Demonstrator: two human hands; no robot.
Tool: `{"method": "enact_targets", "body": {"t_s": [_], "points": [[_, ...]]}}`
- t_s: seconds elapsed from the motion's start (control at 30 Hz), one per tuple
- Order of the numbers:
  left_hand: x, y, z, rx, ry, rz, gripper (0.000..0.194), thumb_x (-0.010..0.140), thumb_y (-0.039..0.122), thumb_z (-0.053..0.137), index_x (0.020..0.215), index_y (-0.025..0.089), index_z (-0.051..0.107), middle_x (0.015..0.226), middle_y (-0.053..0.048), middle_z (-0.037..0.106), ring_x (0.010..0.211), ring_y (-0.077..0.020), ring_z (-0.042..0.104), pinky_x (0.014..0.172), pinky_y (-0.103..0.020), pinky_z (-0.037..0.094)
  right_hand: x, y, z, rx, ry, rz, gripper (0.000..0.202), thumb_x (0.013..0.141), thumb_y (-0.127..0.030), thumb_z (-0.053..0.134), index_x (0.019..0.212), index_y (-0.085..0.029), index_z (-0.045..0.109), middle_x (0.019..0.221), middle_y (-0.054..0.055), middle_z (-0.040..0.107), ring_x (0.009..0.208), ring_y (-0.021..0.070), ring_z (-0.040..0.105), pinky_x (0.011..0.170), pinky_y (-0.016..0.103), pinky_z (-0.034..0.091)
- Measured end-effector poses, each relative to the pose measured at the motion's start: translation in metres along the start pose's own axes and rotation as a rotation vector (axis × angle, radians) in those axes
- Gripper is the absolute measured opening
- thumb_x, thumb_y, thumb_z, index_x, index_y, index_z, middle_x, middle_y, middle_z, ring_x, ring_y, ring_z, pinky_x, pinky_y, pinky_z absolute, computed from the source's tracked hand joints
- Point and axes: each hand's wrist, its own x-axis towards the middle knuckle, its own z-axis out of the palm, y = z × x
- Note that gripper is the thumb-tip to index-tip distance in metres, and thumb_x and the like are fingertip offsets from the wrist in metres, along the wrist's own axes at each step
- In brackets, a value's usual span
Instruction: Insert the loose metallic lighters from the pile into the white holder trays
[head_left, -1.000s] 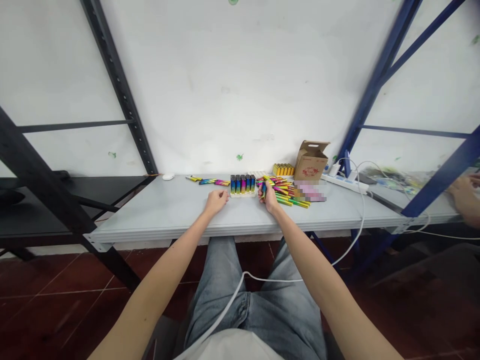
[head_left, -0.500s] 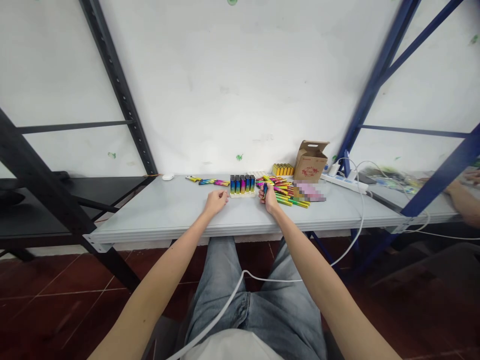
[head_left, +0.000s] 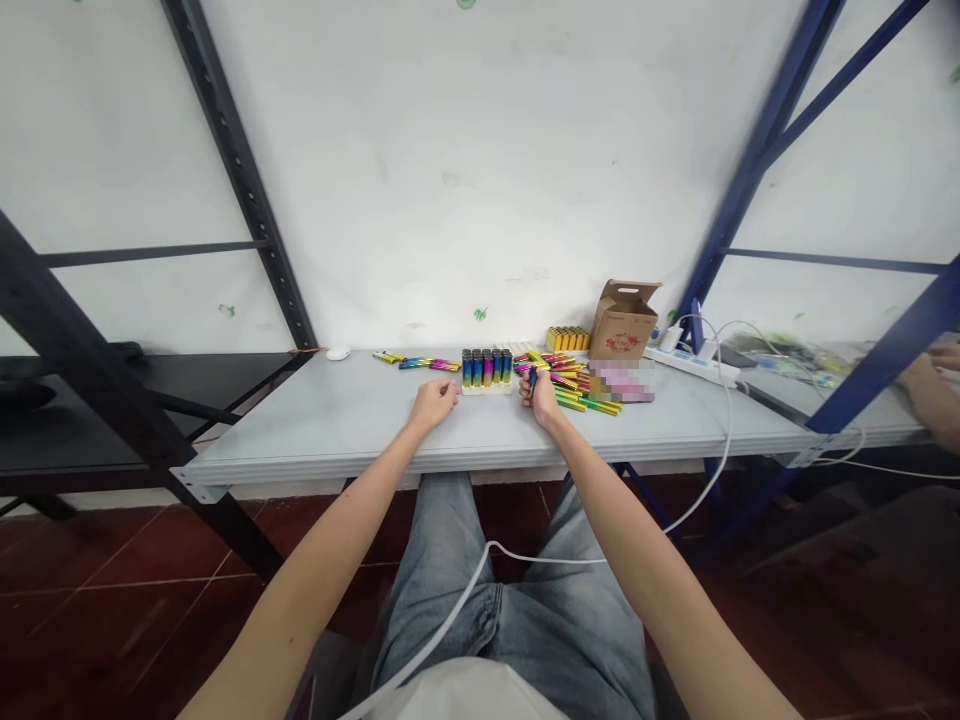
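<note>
Several shiny blue and multicoloured cylinders (head_left: 487, 369) with dark tops stand upright in a pale holder (head_left: 489, 390) near the back middle of the table. My right hand (head_left: 539, 398), just right of the holder, is closed around a dark blue cylinder (head_left: 533, 379). Left of the holder my left hand (head_left: 435, 403) rests at the table with its fingers curled together; whatever they hold, if anything, is too small to make out. Loose metallic sticks (head_left: 574, 380) in yellow, green and pink lie in a pile beside my right hand. More of them (head_left: 429, 365) lie behind my left hand.
A cardboard box (head_left: 622, 325) with its flap up stands behind the pile, beside a yellow block of cylinders (head_left: 568, 339). A power strip (head_left: 691, 364) and white cables lie to the right. A person's hand (head_left: 919, 378) shows at far right.
</note>
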Motion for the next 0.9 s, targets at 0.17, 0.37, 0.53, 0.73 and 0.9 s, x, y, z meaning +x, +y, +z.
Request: {"method": "enact_targets", "body": {"t_s": [0.17, 0.37, 0.53, 0.73, 0.9], "points": [[0.0012, -0.0011, 0.0006, 0.007, -0.002, -0.004, 0.032, 0.084, 0.037, 0.046, 0.077, 0.015, 0.068, 0.065, -0.003, 0.069, 0.061, -0.0171, 0.064, 0.067, -0.028, 0.048, -0.0013, -0.0005, 0.0008, -0.012, -0.014, -0.004, 0.026, 0.087, -0.043, 0.036, 0.072, -0.022, 0.040, 0.056, -0.007, 0.033, 0.043, 0.0078, 0.028, 0.037, 0.016, 0.018], [0.0024, -0.0034, 0.0020, 0.001, 0.001, -0.001, 0.033, 0.084, 0.038, 0.046, 0.077, 0.015, 0.069, 0.065, -0.003, 0.069, 0.061, -0.0170, 0.064, 0.066, -0.028, 0.049, -0.0002, 0.0017, 0.0001, -0.019, -0.045, 0.002, 0.028, 0.088, -0.044, 0.034, 0.071, -0.022, 0.040, 0.055, -0.007, 0.033, 0.043, 0.0080, 0.029, 0.037, 0.017, 0.020], [0.0014, -0.0016, 0.0011, 0.011, -0.005, -0.004, 0.034, 0.085, 0.038, 0.046, 0.077, 0.015, 0.069, 0.066, -0.004, 0.069, 0.063, -0.0173, 0.064, 0.067, -0.028, 0.049, 0.0037, 0.0055, -0.0013, -0.055, -0.040, -0.016, 0.031, 0.088, -0.046, 0.034, 0.069, -0.022, 0.040, 0.053, -0.006, 0.035, 0.043, 0.0085, 0.032, 0.037, 0.018, 0.024], [-0.0005, 0.0012, 0.0003, 0.006, -0.014, -0.012, 0.032, 0.084, 0.036, 0.046, 0.077, 0.016, 0.069, 0.067, -0.003, 0.069, 0.065, -0.0176, 0.065, 0.068, -0.028, 0.048, 0.0025, 0.0070, -0.0004, -0.123, -0.035, -0.049, 0.038, 0.088, -0.052, 0.035, 0.068, -0.022, 0.044, 0.053, -0.005, 0.039, 0.043, 0.0083, 0.035, 0.039, 0.019, 0.030], [-0.0011, 0.0021, -0.0002, 0.028, -0.011, -0.010, 0.031, 0.084, 0.036, 0.046, 0.076, 0.016, 0.069, 0.066, -0.003, 0.069, 0.064, -0.0177, 0.064, 0.068, -0.028, 0.048, -0.0007, 0.0073, 0.0014, -0.170, -0.012, -0.087, 0.044, 0.085, -0.062, 0.041, 0.070, -0.021, 0.048, 0.054, -0.004, 0.043, 0.042, 0.0085, 0.037, 0.038, 0.021, 0.030]]}}
